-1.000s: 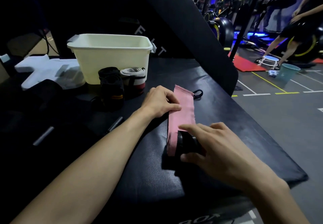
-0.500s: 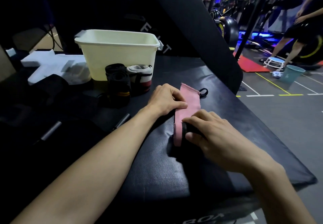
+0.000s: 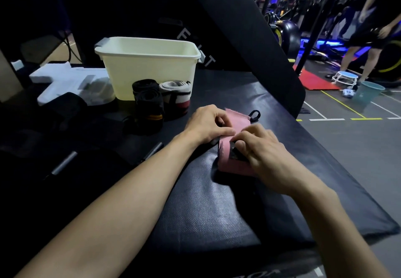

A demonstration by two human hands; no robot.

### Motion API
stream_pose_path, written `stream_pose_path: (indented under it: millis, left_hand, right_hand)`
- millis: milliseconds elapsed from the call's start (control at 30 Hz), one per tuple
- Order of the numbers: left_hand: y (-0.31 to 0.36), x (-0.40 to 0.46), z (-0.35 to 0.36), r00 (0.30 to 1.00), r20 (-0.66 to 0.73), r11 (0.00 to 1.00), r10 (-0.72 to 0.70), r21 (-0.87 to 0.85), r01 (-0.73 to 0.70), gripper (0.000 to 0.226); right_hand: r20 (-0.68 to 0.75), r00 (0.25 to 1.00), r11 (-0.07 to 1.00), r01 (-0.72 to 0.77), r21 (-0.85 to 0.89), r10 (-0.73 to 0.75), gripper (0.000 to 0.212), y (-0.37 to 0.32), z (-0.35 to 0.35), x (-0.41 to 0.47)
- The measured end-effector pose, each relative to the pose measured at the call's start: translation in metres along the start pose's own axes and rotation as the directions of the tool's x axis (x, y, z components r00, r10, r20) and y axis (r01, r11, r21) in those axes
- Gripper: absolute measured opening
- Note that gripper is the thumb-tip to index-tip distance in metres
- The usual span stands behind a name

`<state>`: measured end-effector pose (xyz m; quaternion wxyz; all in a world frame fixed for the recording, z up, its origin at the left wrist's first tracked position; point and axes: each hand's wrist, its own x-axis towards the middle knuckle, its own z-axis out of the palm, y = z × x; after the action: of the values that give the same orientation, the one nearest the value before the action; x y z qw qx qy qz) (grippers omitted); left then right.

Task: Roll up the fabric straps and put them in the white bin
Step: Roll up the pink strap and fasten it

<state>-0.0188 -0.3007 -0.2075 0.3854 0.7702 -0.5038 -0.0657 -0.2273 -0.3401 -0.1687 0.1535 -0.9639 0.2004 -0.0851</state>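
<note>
Now both hands (image 3: 267, 154) grip the half-rolled, soft pink strap (image 3: 235, 123).

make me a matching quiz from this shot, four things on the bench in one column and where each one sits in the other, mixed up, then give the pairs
Things
1. pink strap
2. white bin
3. black rolled strap
4. black loop

Places
A. at the far end of the pink strap, lying on the mat
B. under both hands, partly rolled from its near end
C. at the back of the black mat, behind the rolled straps
D. standing just in front of the bin, left of the grey and red roll

Pairs: 1-B, 2-C, 3-D, 4-A
</note>
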Motion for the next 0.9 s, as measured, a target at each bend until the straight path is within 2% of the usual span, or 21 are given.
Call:
stream_pose_path:
  millis: [100, 200, 333, 533, 700, 900]
  left_hand:
    - [-0.001, 0.0, 0.0, 1.0, -0.011, 1.0, -0.004, 0.009, 0.004, 0.017]
    - [-0.001, -0.001, -0.002, 1.0, -0.01, 1.0, -0.007, 0.0, 0.007, 0.015]
    - [-0.003, -0.001, -0.009, 0.999, 0.027, 0.998, 0.032, 0.05, -0.033, 0.009]
    - [-0.004, 0.0, -0.012, 0.996, 0.069, 0.996, 0.057, 0.07, -0.062, 0.013]
    - [-0.005, 0.0, -0.012, 0.995, 0.067, 0.994, 0.074, 0.074, -0.079, 0.014]
    - [-0.006, -0.001, -0.013, 0.994, 0.084, 0.995, 0.075, 0.065, -0.08, 0.023]
  right_hand:
    - [-0.151, 0.988, 0.999, -0.03, -0.026, 0.026, 0.027, 0.0, 0.008, 0.007]
    - [-0.368, 0.926, 0.996, 0.073, -0.048, -0.086, 0.008, -0.003, 0.013, 0.008]
    - [-0.476, 0.866, 0.985, 0.094, -0.142, -0.151, 0.007, -0.004, 0.016, 0.005]
    - [-0.416, 0.895, 0.984, 0.108, -0.143, -0.159, 0.039, 0.0, 0.016, -0.014]
    - [-0.279, 0.955, 0.992, 0.075, -0.104, -0.101, 0.068, 0.002, 0.017, -0.012]
    - [-0.216, 0.975, 0.988, 0.011, -0.152, -0.044, 0.071, 0.011, 0.02, 0.007]
